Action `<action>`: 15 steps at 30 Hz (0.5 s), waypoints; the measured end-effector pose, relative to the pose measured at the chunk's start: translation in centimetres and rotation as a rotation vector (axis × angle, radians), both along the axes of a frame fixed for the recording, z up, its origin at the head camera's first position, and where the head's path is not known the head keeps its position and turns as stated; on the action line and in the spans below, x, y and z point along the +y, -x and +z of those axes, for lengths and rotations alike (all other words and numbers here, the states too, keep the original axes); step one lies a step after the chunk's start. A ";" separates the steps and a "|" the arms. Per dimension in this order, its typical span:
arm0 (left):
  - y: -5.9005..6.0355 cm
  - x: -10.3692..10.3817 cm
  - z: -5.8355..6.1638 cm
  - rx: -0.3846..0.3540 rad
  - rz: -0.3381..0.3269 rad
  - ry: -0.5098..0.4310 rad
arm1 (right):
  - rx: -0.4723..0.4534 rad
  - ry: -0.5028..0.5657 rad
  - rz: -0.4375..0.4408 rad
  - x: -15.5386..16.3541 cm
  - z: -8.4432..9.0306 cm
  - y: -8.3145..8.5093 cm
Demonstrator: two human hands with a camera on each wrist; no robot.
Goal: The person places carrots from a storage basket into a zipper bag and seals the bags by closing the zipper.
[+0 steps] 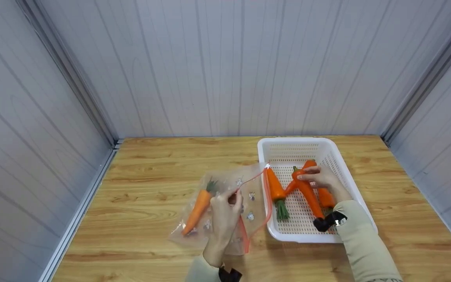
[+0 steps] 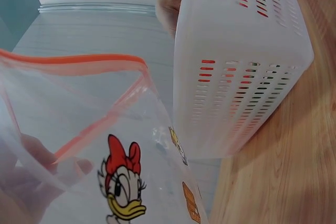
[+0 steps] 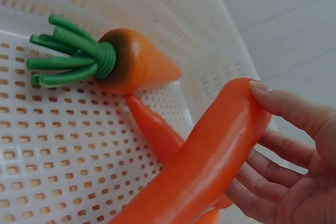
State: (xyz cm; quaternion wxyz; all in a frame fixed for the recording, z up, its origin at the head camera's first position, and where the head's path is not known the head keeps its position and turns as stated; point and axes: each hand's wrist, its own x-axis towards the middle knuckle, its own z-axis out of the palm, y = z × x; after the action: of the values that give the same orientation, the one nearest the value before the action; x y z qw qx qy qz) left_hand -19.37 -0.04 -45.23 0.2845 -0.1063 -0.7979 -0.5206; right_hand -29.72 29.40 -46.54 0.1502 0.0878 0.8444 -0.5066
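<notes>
Left hand (image 1: 225, 213) pinches the clear zip bag (image 1: 225, 207) open beside the white perforated basket (image 1: 329, 150); right hand (image 1: 319, 178) grasps an orange toy carrot (image 1: 309, 197) inside it. Step judged: picking; next, lift toward the bag mouth.

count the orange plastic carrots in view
5: one inside the clear zip bag, four in the white perforated basket, one gripped by the right hand. More may be hidden.
</notes>
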 end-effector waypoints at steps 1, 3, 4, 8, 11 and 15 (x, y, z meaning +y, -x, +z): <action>0.0 0.0 0.0 0.002 0.002 0.002 | 0.008 0.006 -0.010 -0.2 0.4 -0.1; 0.0 0.0 0.0 0.006 0.004 0.003 | 0.040 0.021 -0.011 -0.6 1.2 -0.2; 0.1 0.0 -0.1 0.008 0.004 0.006 | 0.061 0.027 -0.006 -0.8 1.6 -0.3; 0.1 0.0 -0.1 0.008 -0.006 0.007 | 0.160 0.079 0.004 -1.7 3.2 -0.8; 0.1 0.1 0.0 0.004 -0.016 -0.004 | 0.238 0.119 0.031 -2.4 4.3 -1.2; 0.2 0.2 0.0 0.005 -0.017 -0.007 | 0.316 0.124 0.071 -3.4 5.8 -2.1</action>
State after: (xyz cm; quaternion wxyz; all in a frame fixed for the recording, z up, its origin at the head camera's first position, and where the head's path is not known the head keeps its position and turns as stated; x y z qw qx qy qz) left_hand -19.53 0.12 -45.26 0.2824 -0.1134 -0.7945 -0.5254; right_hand -27.63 25.99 -40.78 0.0387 -0.0323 0.8273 -0.5596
